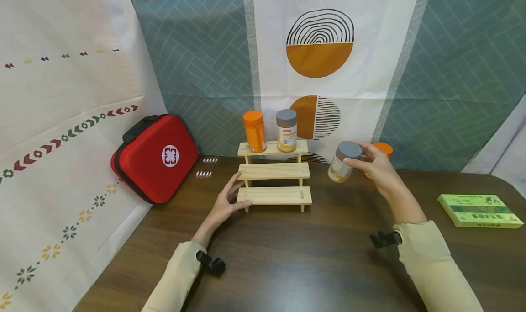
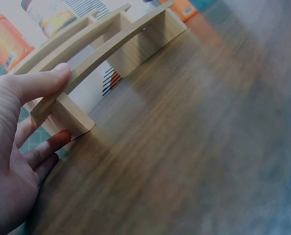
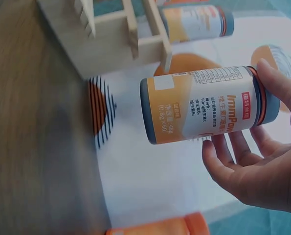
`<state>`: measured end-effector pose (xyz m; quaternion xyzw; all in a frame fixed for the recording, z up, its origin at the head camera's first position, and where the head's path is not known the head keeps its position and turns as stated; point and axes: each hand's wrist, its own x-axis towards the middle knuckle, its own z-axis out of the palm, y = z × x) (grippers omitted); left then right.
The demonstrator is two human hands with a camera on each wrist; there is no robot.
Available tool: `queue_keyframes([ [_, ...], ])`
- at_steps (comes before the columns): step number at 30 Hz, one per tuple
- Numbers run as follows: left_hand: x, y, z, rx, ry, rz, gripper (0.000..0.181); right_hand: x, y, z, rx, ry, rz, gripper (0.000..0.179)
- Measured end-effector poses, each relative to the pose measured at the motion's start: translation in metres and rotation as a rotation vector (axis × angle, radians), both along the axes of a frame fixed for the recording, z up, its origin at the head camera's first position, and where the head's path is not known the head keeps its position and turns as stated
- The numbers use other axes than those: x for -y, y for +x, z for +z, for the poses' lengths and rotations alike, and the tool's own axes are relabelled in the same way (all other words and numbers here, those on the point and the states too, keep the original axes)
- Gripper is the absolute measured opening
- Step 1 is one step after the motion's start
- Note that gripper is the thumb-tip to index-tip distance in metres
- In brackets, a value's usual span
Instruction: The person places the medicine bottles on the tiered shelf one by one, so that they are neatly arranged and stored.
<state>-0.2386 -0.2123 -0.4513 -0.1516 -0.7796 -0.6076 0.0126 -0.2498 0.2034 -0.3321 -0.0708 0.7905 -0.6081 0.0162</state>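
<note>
Right of the wooden shelf (image 1: 274,195), a person's right hand (image 1: 381,171) is pinching a grey-lidded bottle (image 1: 340,167); the left hand (image 1: 223,206) is gripping the shelf's left end.

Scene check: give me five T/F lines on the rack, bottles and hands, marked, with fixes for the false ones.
1. The right hand holds a grey-capped bottle. True.
2. The left hand is clear of the wooden rack. False: it grips the rack's left end.
3. An orange-capped bottle and a second grey-capped bottle stand on the top tier. True.
4. The red case stands to the right of the rack in the head view. False: it is on the left.
5. The green box lies on the bottom tier. False: it lies on the table, at the right of the head view.
</note>
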Motion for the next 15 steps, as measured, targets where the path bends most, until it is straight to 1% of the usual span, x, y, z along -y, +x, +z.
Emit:
queue_keyframes([
  [5, 0.001, -0.001, 0.000, -0.010, 0.000, 0.002, 0.093, 0.020, -0.003, 0.004, -0.006, -0.061, 0.014, 0.064],
  [10, 0.001, -0.002, 0.001, -0.020, -0.004, 0.002, 0.094, 0.039, -0.007, 0.004, -0.025, -0.125, 0.028, 0.059],
  [15, 0.000, -0.001, 0.001, -0.011, -0.006, 0.003, 0.094, 0.058, -0.009, 0.004, -0.023, -0.156, 0.043, 0.062],
])
